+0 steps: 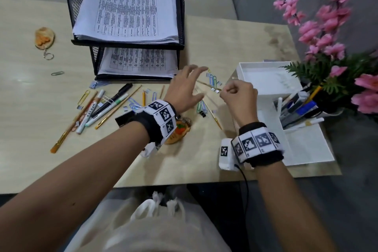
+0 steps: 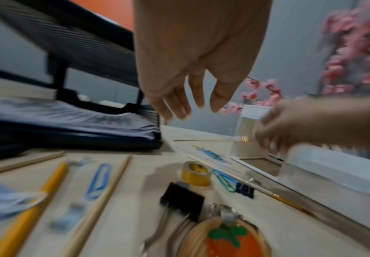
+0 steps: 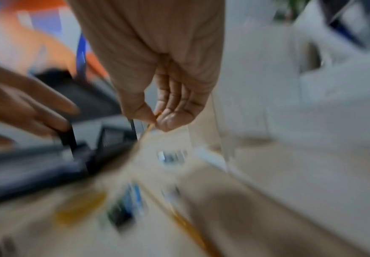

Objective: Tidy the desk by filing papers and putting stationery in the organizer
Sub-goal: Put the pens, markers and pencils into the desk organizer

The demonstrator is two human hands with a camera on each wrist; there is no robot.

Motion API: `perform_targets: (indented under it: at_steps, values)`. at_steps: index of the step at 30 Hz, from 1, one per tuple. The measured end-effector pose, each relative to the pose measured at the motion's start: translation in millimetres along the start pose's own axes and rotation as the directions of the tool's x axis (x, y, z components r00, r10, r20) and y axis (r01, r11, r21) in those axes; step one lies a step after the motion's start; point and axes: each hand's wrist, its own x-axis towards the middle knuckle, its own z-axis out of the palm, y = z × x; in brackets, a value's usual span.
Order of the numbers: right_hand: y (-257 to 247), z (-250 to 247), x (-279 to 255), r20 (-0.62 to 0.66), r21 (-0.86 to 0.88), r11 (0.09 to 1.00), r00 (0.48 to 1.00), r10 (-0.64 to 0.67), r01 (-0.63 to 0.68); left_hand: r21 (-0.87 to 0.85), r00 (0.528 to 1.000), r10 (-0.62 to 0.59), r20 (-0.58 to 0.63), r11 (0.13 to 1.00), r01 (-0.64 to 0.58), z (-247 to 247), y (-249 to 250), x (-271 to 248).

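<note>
Right hand (image 1: 238, 96) pinching thin wooden paintbrush (image 1: 206, 84) by its end; left hand (image 1: 187, 88) hovering beside it, fingers spread, holding nothing.

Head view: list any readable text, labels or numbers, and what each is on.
"MARKER": on the white marker lying on the desk.
Printed tables on the papers in the black mesh tray: too small to read.
Wristband tags: patterns only, tiny numbers unreadable.
Wrist views: too blurred to read.

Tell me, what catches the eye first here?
The black mesh paper tray, stacked with printed sheets, stands at the desk's far side. Before it lie scattered pens, brushes and clips, over which the left hand spreads while the right hand pinches a thin brush.
</note>
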Motion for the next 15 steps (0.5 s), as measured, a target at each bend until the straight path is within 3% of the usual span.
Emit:
perform_targets:
  at_steps: [3,6,8,11,13,15]
  values:
    - [-21,-27,-6,0.08,0.276,0.96,0.997,0.021,-0.043,-0.031,0.993,0.053,0.107,0.998,-0.05,1,17,11]
    - [-20,-31,-5,0.1,0.456,0.881,0.991,0.092,-0.128,-0.07,0.984,-0.008,0.175,0.997,0.02,3,20,13]
    - [-3,-15,-6,0.118,0.316,0.926,0.977,0.179,-0.207,-0.07,0.988,-0.063,0.14,0.995,0.073,4,13,7]
    - [28,17,-17,0.185,-0.131,0.954,0.939,0.291,-0.27,-0.089,0.983,-0.119,0.142,0.987,0.132,5,0,-3]
    - [40,31,-28,0.222,-0.355,0.906,0.92,0.322,-0.232,-0.067,0.978,-0.14,0.153,0.986,0.152,7,-7,-8]
    - [46,38,-34,0.257,-0.468,0.873,0.925,0.281,-0.136,-0.012,0.971,-0.149,0.185,0.988,0.154,10,-8,-15]
